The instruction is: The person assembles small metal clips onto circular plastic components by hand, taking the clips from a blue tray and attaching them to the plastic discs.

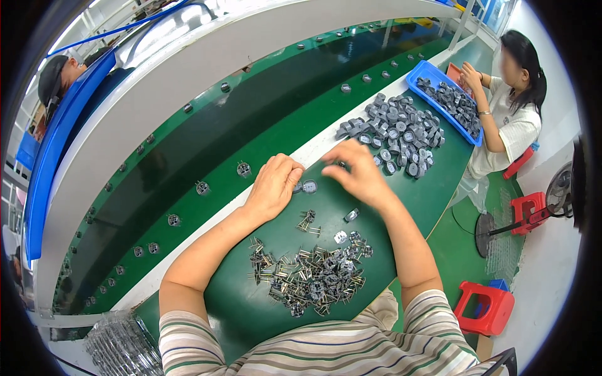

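Observation:
My left hand (273, 185) rests curled on the green table (433, 188), its fingers closed around a small round grey part that I can barely see. My right hand (357, 170) hovers just right of it, fingertips pinched together above a round grey part (310, 186) lying between the hands. A pile of small dark pin-legged parts (310, 276) lies in front of my chest. A bigger heap of round grey housings (398, 131) sits beyond my right hand.
A dark green conveyor belt (207, 144) carries spaced single parts (243, 168) past the table's white edge. A blue tray (439, 97) of grey parts stands at the far right, where another person (511, 113) works. Red stools (489, 307) and a fan (558, 194) stand on the floor.

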Tool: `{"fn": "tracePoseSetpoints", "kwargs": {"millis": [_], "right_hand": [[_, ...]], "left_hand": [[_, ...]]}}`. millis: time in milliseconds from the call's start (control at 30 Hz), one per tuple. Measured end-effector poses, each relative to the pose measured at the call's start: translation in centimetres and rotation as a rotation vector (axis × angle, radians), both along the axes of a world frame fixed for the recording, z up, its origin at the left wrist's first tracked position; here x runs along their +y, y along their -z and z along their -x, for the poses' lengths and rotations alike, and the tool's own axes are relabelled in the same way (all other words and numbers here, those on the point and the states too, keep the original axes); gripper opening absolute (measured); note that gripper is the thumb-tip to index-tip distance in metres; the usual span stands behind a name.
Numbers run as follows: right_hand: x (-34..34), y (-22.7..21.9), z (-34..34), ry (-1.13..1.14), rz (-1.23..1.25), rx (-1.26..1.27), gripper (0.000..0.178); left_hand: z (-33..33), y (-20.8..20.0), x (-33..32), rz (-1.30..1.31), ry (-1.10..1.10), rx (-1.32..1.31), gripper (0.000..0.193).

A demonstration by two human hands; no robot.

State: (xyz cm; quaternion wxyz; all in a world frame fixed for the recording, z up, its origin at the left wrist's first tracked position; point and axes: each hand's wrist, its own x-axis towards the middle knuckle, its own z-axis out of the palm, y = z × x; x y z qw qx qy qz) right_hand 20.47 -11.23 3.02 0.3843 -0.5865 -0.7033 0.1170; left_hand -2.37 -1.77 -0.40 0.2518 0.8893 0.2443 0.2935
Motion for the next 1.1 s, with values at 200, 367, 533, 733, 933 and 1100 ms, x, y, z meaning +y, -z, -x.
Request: {"fn": "tracePoseSetpoints", "kwargs": {"millis": [200,367,533,733,933,1100], "right_hand": [[-0.8,-0.6,-1.6,0.151,0.069,-0.198,0.018],[-0.1,0.9,-1.2,0.122,0.120,-0.208,0.009],[-0.3,0.4,0.6,0.034,0.179,-0.118,0.009],[0.2,1.4,1.7,-0.051,0.154,0.063,0.012],[0.1,1.4,2.3,-0.035,0.040,-0.089,0.011],[0.2,1.5,2.5,-0.068,-0.055,-0.146,0.009]], "left_hand": [[0.0,-1.5,-1.1,-0.048,0.079,0.001,0.039],[0.0,-0.7,-0.7,0.040,0.119,0.053,0.033],[0.1,-0.6,-0.9,0.052,0.112,0.063,0.034],[0.0,-0.2,-0.8,0.038,0.112,0.042,0.036],[-0.1,0.0,-0.7,0.059,0.116,0.047,0.036],[0.0,0.3,-0.5,0.074,0.133,0.027,0.036]]}}
